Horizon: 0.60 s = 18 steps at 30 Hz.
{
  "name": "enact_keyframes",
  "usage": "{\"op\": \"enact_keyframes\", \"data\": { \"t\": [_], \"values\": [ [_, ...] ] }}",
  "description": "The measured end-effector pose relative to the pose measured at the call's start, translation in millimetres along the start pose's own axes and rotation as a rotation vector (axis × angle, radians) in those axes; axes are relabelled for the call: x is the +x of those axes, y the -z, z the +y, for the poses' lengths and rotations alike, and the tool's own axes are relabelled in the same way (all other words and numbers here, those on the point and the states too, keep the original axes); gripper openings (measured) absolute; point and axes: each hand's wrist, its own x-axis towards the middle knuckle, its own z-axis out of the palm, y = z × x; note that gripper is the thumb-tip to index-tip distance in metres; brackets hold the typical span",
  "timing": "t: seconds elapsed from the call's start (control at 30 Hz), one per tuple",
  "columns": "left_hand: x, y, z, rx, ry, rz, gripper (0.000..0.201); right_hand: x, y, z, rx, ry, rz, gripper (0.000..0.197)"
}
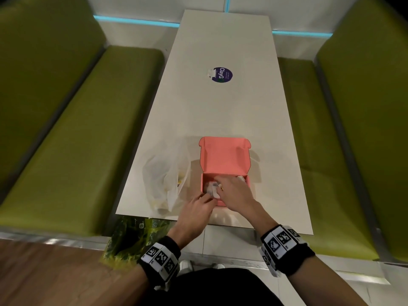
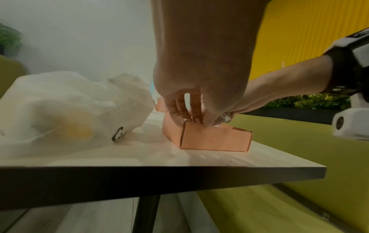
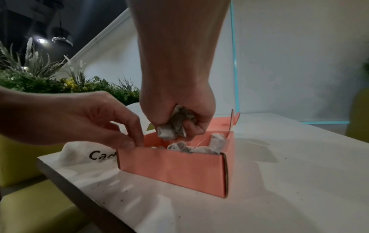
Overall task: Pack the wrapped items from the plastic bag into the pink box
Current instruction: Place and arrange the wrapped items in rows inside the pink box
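Right hand [image 3: 177,108] clutches wrapped item [image 3: 174,124] over pink box [image 3: 171,167]

Likely a café or diner booth: green benches [image 1: 72,129] (padded) flanking a long white table [image 1: 220,107].

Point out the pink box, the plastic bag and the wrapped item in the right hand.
pink box [image 3: 171,167]: right wrist view, front wall.
plastic bag [image 1: 164,175]: head view, middle of the crumpled film.
wrapped item [image 3: 173,124]: right wrist view, crumpled paper showing between the right hand's fingers.
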Motion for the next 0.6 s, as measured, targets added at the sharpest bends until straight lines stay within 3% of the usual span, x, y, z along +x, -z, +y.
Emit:
{"op": "enact_keyframes", "data": {
  "t": [0.2, 0.47, 0.6],
  "values": [
    [1, 3, 3, 0.011, 0.004, 0.014, 0.018, 3, 0, -1, -0.086, -0.041, -0.059, 0.014],
    [10, 14, 5, -0.140, 0.058, 0.159, 0.019, -10, 14, 24, 0.431, -0.338, -0.136, 0.005],
    [25, 20, 3, -0.131, -0.073, 0.199, 0.041, -3, 36, 33, 0.616, -0.371, -0.177, 0.012]
  ]
}}
